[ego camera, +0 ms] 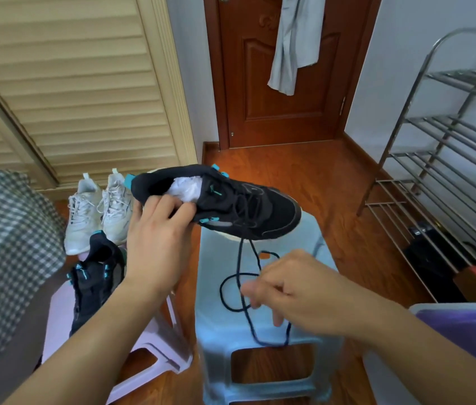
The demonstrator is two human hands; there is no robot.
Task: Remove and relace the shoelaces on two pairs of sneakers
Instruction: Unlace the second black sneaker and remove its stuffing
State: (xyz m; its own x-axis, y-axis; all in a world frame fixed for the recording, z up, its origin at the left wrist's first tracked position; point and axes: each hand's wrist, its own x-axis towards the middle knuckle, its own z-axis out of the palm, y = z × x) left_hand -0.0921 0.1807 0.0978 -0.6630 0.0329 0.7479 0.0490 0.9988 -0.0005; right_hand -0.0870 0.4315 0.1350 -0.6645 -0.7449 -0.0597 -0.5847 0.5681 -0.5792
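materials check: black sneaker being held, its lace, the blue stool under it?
Black sneaker: looks like matte suede or mesh fabric, no shine, with glossy teal plastic-looking lace tabs. Dark lace: round woven cord, probably nylon or polyester; it hangs in limp loops. Blue stool: moulded plastic, smooth and faintly glossy, with cut-out sides. All judged by look only.

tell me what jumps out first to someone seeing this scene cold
A black sneaker with teal tabs, held up at centre by the left hand above a pale blue plastic stool. Its dark navy shoelace dangles in loops to the right hand. Two white sneakers stand behind, left.
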